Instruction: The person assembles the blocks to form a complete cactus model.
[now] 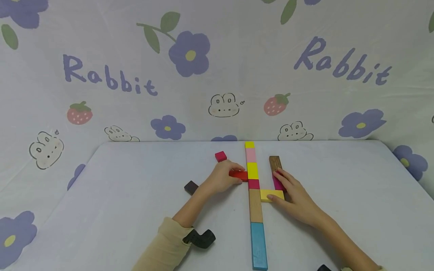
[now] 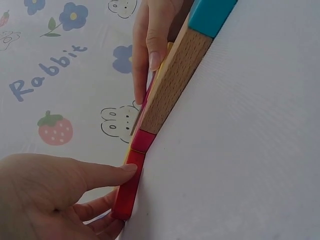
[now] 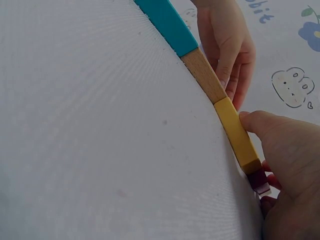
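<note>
My left hand (image 1: 223, 177) pinches a red block (image 1: 241, 176) between thumb and fingers; its end is against a long column of blocks. My right hand (image 1: 298, 201) touches two blocks, its fingers straight. Its thumb rests on a yellow block (image 1: 276, 195) that sticks out to the column's right. The fingers lie along a magenta block (image 1: 278, 183), partly hidden by them, with a brown block (image 1: 275, 162) at its far end. In the column, a crimson block (image 1: 253, 184), a light wood block (image 1: 255, 205) and a blue block (image 1: 259, 246) run toward me.
At the column's far end are a bright yellow block (image 1: 252, 171), a pink block (image 1: 250, 155) and a small yellow one (image 1: 249, 145). A small red block (image 1: 220, 156) lies beyond my left hand. A dark block (image 1: 191, 187) sits beside my left forearm, partly covered.
</note>
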`<state>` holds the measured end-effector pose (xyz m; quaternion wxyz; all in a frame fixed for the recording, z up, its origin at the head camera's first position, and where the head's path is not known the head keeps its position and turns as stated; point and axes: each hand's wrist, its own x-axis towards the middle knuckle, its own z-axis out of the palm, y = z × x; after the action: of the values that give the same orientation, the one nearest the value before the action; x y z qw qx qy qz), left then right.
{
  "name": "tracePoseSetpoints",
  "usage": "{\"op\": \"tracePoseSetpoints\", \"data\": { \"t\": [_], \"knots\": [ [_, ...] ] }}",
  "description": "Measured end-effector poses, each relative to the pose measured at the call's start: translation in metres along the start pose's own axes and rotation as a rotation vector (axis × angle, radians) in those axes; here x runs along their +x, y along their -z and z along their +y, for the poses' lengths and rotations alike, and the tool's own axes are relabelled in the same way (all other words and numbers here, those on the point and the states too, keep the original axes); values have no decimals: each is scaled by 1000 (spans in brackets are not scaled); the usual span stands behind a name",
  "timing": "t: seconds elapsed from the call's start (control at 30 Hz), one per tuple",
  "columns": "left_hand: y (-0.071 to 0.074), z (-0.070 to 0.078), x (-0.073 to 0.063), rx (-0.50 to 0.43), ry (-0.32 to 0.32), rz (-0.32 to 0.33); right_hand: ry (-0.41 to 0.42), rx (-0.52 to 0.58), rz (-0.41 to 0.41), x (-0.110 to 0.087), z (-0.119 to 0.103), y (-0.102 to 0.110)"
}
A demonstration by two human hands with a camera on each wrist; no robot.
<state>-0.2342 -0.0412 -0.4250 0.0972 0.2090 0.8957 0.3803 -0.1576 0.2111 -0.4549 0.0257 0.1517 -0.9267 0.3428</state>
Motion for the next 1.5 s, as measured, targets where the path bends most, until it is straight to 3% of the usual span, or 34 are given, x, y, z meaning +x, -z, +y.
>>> {"op": "tracePoseSetpoints", "data": {
  "t": [0.27,0.5,0.77,1.03,1.3,1.5],
  "knots": [
    [5,3,-3,-3,1,1,-1,4,-3,-1,0,-1],
    [18,10,-7,-28,-15,22,1,13,-5,-1,-1,-1],
    [40,21,-20,-13,-72,97,-3,15,-6,-2,-1,-1],
    [61,27,-33,-18,-34,186,-2,13,-7,-3,0,0],
    [80,22,-41,-39,18,214,-4,12,-4,-3,0,-1],
    [95,5,-45,-60,24,192,0,9,1,-3,-1,0]
  ]
}}
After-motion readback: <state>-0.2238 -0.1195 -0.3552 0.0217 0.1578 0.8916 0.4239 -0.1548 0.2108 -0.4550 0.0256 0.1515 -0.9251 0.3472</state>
